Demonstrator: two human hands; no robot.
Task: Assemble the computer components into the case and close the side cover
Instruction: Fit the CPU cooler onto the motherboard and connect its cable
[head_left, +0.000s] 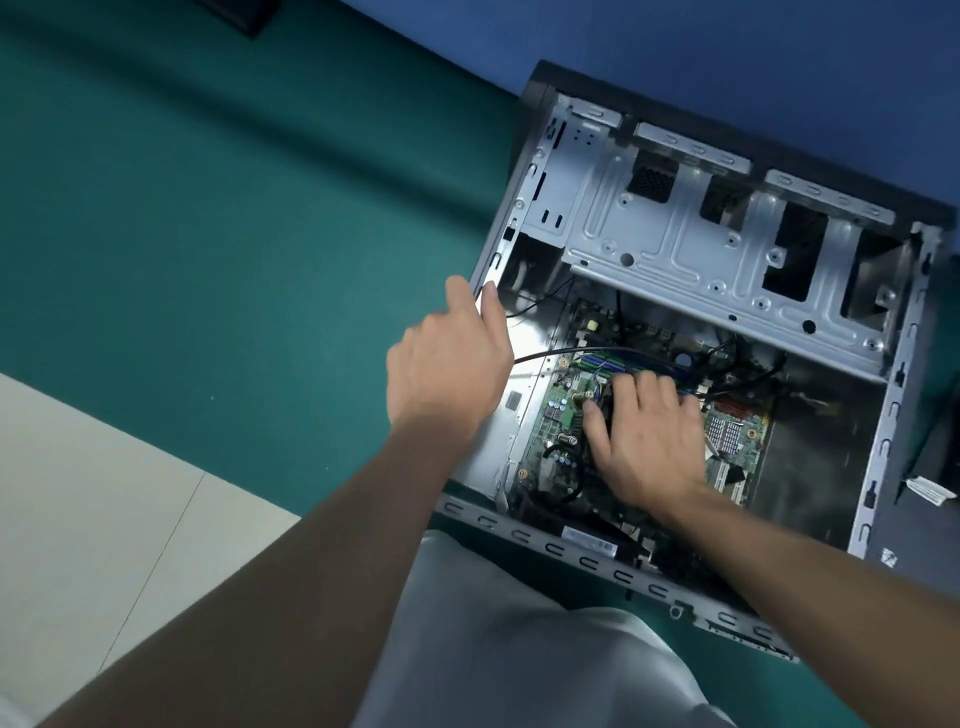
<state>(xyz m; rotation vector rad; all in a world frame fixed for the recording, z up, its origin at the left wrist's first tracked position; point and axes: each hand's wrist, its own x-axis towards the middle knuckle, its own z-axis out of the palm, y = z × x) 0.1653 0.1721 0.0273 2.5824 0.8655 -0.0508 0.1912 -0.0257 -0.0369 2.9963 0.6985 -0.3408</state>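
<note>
Open case (488, 452) lies flat on the green table (260, 234), with the motherboard (556, 421) in its near half.
Right hand (649, 436): nearer, fingers spread flat on dark component (609, 408) directly beneath.
Left hand (452, 364): at left wall, over black cable (540, 354); grip unclear.

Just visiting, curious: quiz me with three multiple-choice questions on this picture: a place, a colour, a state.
1. Where is the right hand? A) on the floor B) on the motherboard inside the case C) on the drive cage
2. The surface under the case is: A) red B) yellow C) green
3. The case's side is: A) open B) shut C) half covered
Answers: B, its fingers lie on the board; C, teal-green surrounds the case; A, the inside shows.
</note>
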